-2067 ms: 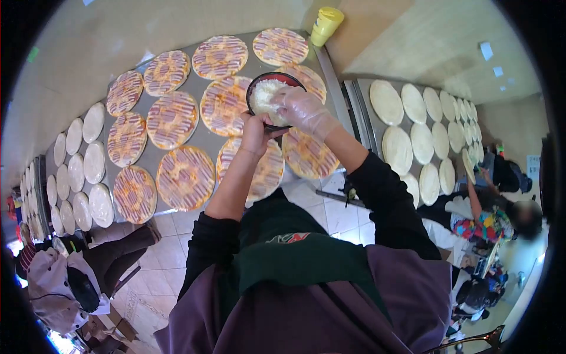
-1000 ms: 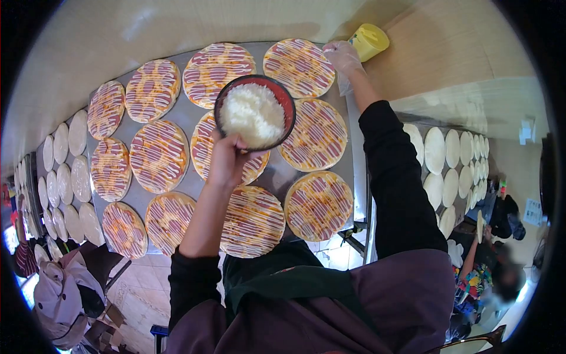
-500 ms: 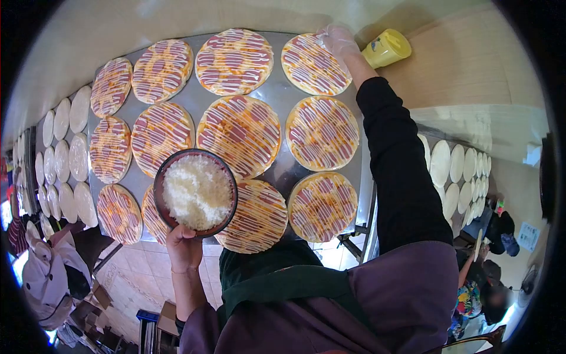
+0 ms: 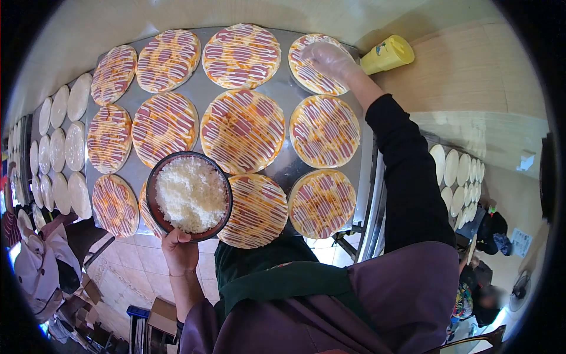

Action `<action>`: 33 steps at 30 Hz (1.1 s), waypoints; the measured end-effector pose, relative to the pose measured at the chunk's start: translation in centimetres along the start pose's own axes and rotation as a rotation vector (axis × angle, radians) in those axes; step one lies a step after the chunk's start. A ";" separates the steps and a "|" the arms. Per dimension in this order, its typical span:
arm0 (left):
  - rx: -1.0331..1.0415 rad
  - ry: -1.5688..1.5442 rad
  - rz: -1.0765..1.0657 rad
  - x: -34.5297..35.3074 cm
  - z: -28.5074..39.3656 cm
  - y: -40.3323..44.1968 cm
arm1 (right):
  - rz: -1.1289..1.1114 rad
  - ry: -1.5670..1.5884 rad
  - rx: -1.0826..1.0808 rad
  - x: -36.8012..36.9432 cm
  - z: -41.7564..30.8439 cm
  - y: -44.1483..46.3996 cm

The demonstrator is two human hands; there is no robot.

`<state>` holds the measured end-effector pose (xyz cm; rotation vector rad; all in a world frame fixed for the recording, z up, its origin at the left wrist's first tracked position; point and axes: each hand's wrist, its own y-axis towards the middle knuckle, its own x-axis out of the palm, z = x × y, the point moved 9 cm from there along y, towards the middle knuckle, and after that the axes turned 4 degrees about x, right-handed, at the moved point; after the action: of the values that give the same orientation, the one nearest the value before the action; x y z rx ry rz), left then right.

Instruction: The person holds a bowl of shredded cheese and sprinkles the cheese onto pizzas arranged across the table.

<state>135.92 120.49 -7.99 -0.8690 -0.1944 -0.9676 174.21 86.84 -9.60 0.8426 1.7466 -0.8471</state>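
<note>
My left hand [image 4: 180, 253] grips the near rim of a dark round bowl [image 4: 152, 197], with the thumb over the edge. White grated cheese [image 4: 191, 193] fills the bowl, which hangs over the front row of pizzas. My right hand [image 4: 329, 61], in a clear plastic glove, hovers over the far right pizza [image 4: 318, 81]. Its fingers are drawn together and point left; what is in them is hidden. Several more pizzas, such as the middle one [image 4: 242, 131], bear pink slices, orange sauce and white stripes.
The pizzas lie in rows on a metal table [image 4: 277, 171]. A yellow bottle [image 4: 389, 54] stands by its far right corner, against the wall. Plain dough rounds [image 4: 75, 154] cover a table at left, and more [image 4: 457, 171] lie at right. Another person [image 4: 471, 295] is at lower right.
My right hand has moved left and nearer, from the far right pizza's outer edge to over its surface. The left hand still holds the bowl, slightly shifted in view.
</note>
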 end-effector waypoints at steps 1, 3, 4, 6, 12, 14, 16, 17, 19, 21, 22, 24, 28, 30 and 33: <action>0.005 -0.015 -0.007 0.2 0.0 0.0 | 0.040 0.064 -0.075 0.2 -0.1 -0.8; -0.007 -0.019 -0.006 -0.2 -0.2 0.2 | 0.047 0.024 -0.140 0.9 -0.1 -2.0; -0.016 -0.020 -0.004 -0.4 -0.4 0.2 | 0.057 -0.013 -0.206 1.0 -0.5 -2.6; -0.016 -0.006 -0.001 0.1 -0.3 0.2 | 0.020 -0.032 -0.166 0.9 0.0 -3.9; -0.040 -0.008 -0.007 0.0 -0.8 0.4 | 0.045 0.149 0.065 0.8 2.2 -5.0; -0.039 -0.015 -0.022 0.2 -0.7 0.3 | 0.046 0.292 0.177 1.3 2.9 -4.5; -0.055 0.007 -0.020 0.5 -0.6 0.2 | 0.073 0.296 0.202 1.4 3.0 -3.0; -0.057 0.011 -0.018 0.5 -0.6 0.1 | 0.072 0.300 0.205 1.6 3.0 -2.3; -0.057 0.003 -0.038 0.8 -0.6 0.1 | 0.103 0.284 0.233 0.8 3.3 -0.8; -0.048 0.011 -0.026 0.9 -0.6 0.0 | 0.105 0.203 0.278 0.1 3.8 0.3; -0.038 0.017 -0.016 0.8 -0.5 0.0 | 0.107 0.120 0.322 -0.2 4.2 0.7; -0.044 0.026 -0.006 0.5 -0.7 0.1 | 0.133 0.110 0.371 -0.5 6.0 1.2; -0.033 -0.017 0.000 1.4 -0.7 0.6 | 0.241 0.041 0.490 -2.7 9.7 1.0; -0.041 -0.004 -0.009 2.0 -0.9 1.2 | 0.271 0.040 0.492 -3.3 10.2 0.7; -0.059 0.010 -0.030 4.0 -0.9 2.1 | 0.278 0.050 0.439 -2.7 10.0 0.1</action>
<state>139.63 117.85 -7.72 -0.9172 -0.1721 -1.0094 179.64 78.02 -9.79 1.3704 1.4567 -1.0410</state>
